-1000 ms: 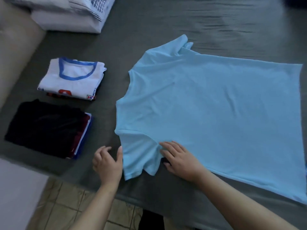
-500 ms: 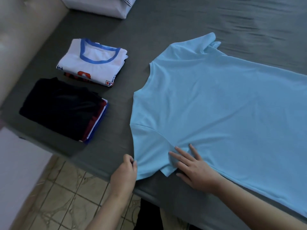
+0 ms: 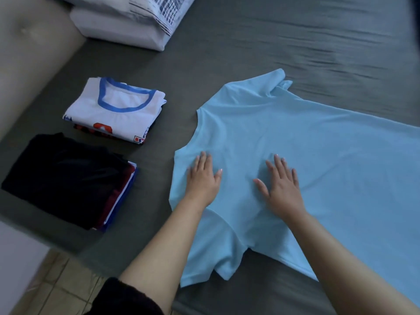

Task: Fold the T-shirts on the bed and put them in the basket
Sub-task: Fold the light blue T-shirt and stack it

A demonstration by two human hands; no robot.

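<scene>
A light blue T-shirt (image 3: pixel 306 155) lies spread flat on the grey bed (image 3: pixel 227 42), its neck towards the left and its hem running off the right edge of view. My left hand (image 3: pixel 203 178) rests flat on the shirt near the left shoulder, fingers straight. My right hand (image 3: pixel 280 183) lies flat on the chest area, fingers spread. The near sleeve (image 3: pixel 209 258) sticks out towards the bed's front edge. No basket is in view.
Two piles of folded shirts sit at the left: a white one with a blue collar (image 3: pixel 116 108) on top, and a black one (image 3: pixel 66 176) over several coloured ones. White pillows (image 3: pixel 127 23) lie at the back left. A tiled floor (image 3: pixel 56 287) shows below the bed edge.
Both hands have left the near sleeve and moved up onto the shirt's upper body, now lying flat on it. The camera view shifted.
</scene>
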